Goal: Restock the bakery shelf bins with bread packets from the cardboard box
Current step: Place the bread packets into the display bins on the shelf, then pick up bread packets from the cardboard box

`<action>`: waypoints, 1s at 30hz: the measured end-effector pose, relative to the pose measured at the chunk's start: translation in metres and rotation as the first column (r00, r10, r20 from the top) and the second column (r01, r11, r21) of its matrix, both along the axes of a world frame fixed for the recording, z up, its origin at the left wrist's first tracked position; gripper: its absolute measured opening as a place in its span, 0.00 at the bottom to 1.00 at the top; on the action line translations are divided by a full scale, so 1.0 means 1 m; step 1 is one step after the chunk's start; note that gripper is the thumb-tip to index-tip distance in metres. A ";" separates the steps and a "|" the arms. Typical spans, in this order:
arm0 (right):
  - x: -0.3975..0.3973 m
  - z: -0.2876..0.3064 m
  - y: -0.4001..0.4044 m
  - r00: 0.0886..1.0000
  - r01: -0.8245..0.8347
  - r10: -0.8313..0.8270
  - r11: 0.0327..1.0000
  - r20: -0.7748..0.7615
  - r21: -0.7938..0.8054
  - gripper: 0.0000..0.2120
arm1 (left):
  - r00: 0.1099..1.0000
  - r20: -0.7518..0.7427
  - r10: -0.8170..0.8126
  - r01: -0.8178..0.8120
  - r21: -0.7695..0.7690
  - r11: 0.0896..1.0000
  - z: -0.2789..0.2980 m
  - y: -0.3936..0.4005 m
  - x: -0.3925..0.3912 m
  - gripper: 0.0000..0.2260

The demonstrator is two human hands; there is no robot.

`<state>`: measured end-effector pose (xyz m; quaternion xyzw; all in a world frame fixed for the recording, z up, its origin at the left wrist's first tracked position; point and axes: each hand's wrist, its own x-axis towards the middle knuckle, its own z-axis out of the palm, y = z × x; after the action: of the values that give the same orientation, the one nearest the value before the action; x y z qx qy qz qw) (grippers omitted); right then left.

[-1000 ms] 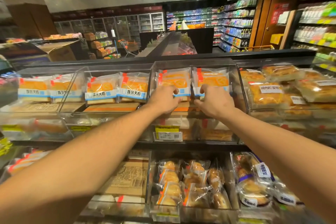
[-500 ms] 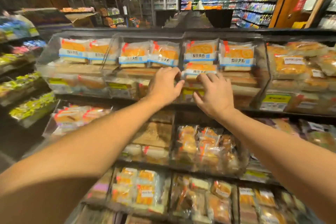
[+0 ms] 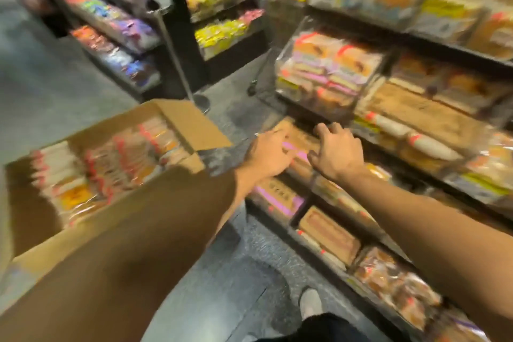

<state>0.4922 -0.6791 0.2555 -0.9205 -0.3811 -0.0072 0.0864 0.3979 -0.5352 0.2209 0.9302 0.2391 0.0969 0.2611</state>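
1. The bakery shelf point(image 3: 416, 36) fills the right half of the view, rising in tiers of clear bins point(image 3: 327, 69) stacked with wrapped bread. The bins tilt their fronts toward the aisle, probably so shoppers can see and reach the stock. The whole view is blurred by motion.

2. The cardboard box point(image 3: 91, 175) sits at the left, raised to about arm level; what holds it up is hidden. Its flaps are folded open and bread packets point(image 3: 111, 164) stand on edge in tight rows inside. This arrangement likely keeps each one easy to pinch out, and the box stays within a short swing of the shelf.

3. Both bare forearms stretch forward from the bottom of the view, over the dark floor point(image 3: 236, 272), toward a low tier of the shelf.

4. The left hand point(image 3: 266, 155) hovers over a brown packet with a pink band point(image 3: 297, 147) in a low bin. Its fingers curl loosely. Blur hides whether they grasp anything, so I cannot tell.

5. The right hand point(image 3: 336, 153) is just beside the left, palm down, fingers spread and released, holding nothing visible.

6. One pale shoe point(image 3: 311, 302) shows at the bottom, close to the shelf base.

7. Judged from this, both hands appear between packets, with the full box the likely next reach.
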 end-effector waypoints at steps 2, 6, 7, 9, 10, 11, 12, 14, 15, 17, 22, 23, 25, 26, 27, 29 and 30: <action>-0.035 -0.023 0.044 0.994 -0.091 0.088 0.995 -0.068 -0.030 0.24 | 0.994 -0.047 0.093 -0.095 -0.042 0.995 -0.021 0.032 -0.048 0.19; -0.093 -0.065 0.131 0.947 -0.272 0.254 0.960 -0.195 -0.072 0.22 | 0.942 -0.179 0.283 -0.309 -0.138 0.941 -0.056 0.094 -0.127 0.19; -0.106 -0.072 0.152 0.932 -0.312 0.286 0.946 -0.222 -0.092 0.22 | 0.920 -0.213 0.328 -0.363 -0.151 0.920 -0.062 0.111 -0.144 0.21; -0.128 -0.086 0.196 0.902 -0.384 0.343 0.916 -0.264 -0.121 0.22 | 0.880 -0.245 0.406 -0.453 -0.178 0.874 -0.078 0.145 -0.175 0.22; -0.137 -0.092 0.218 0.888 -0.415 0.369 0.901 -0.276 -0.129 0.23 | 0.861 -0.254 0.440 -0.493 -0.208 0.845 -0.085 0.161 -0.187 0.22; -0.146 -0.098 0.240 0.876 -0.440 0.391 0.887 -0.282 -0.138 0.23 | 0.847 -0.276 0.454 -0.517 -0.231 0.824 -0.091 0.179 -0.198 0.21; -0.153 -0.105 0.262 0.868 -0.459 0.406 0.876 -0.287 -0.147 0.23 | 0.836 -0.303 0.458 -0.533 -0.246 0.810 -0.097 0.197 -0.208 0.21; -0.161 -0.121 0.306 0.854 -0.485 0.425 0.859 -0.300 -0.164 0.23 | 0.815 -0.320 0.482 -0.563 -0.248 0.788 -0.108 0.238 -0.222 0.20; -0.164 -0.127 0.327 0.843 -0.501 0.437 0.850 -0.315 -0.162 0.22 | 0.795 -0.333 0.507 -0.591 -0.231 0.773 -0.113 0.258 -0.229 0.21; -0.166 -0.140 0.365 0.813 -0.534 0.463 0.835 -0.353 -0.136 0.22 | 0.759 -0.385 0.526 -0.613 -0.148 0.776 -0.121 0.294 -0.241 0.23; -0.160 -0.174 0.443 0.788 -0.564 0.448 0.801 -0.422 -0.202 0.18 | 0.720 -0.441 0.536 -0.639 -0.119 0.760 -0.152 0.367 -0.248 0.23; -0.158 -0.183 0.455 0.791 -0.562 0.435 0.795 -0.431 -0.229 0.17 | 0.717 -0.455 0.528 -0.639 -0.125 0.759 -0.161 0.379 -0.249 0.22; -0.153 -0.204 0.476 0.803 -0.546 0.400 0.791 -0.441 -0.276 0.16 | 0.710 -0.486 0.510 -0.638 -0.138 0.757 -0.180 0.401 -0.248 0.22; -0.151 -0.217 0.488 0.811 -0.532 0.377 0.794 -0.448 -0.294 0.16 | 0.709 -0.497 0.501 -0.636 -0.143 0.758 -0.190 0.413 -0.247 0.22; -0.149 -0.228 0.500 0.819 -0.516 0.350 0.796 -0.455 -0.317 0.15 | 0.710 -0.503 0.492 -0.632 -0.147 0.761 -0.201 0.424 -0.246 0.22; -0.146 -0.254 0.522 0.826 -0.501 0.303 0.781 -0.476 -0.373 0.15 | 0.716 -0.528 0.457 -0.615 -0.168 0.770 -0.227 0.442 -0.243 0.23; -0.144 -0.267 0.532 0.825 -0.501 0.285 0.769 -0.488 -0.396 0.15 | 0.723 -0.539 0.433 -0.603 -0.184 0.777 -0.240 0.449 -0.241 0.23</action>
<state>0.3479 -0.1472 -0.0116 -0.7877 -0.5311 0.3005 -0.0838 0.1570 -0.0857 -0.0194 0.7571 0.5621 -0.1036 0.3166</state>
